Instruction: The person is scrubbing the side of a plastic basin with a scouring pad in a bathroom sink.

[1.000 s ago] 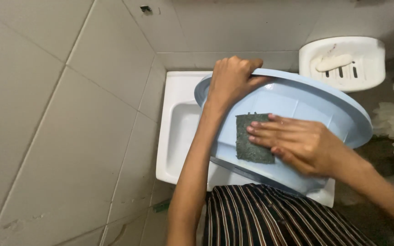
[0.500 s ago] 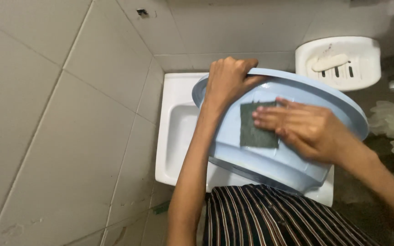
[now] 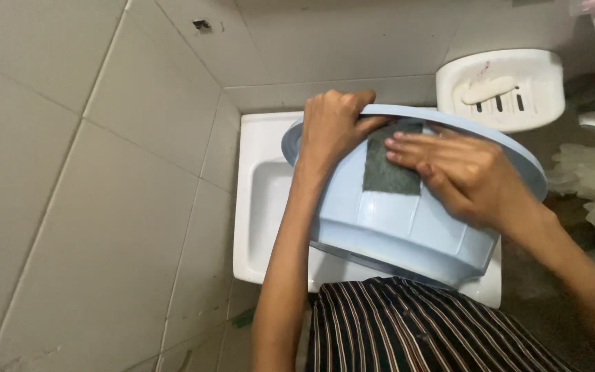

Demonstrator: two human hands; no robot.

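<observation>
Grey-tiled walls [image 3: 70,172] corner a white sink [image 3: 263,200] beneath a blue basin [image 3: 408,220].

No packages, labels, signs or screens show anywhere in this view.

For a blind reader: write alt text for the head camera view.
A person's right hand presses a dark green scouring pad against the outer wall of a tilted light-blue plastic basin, the left hand gripping its rim, over a white sink.
</observation>
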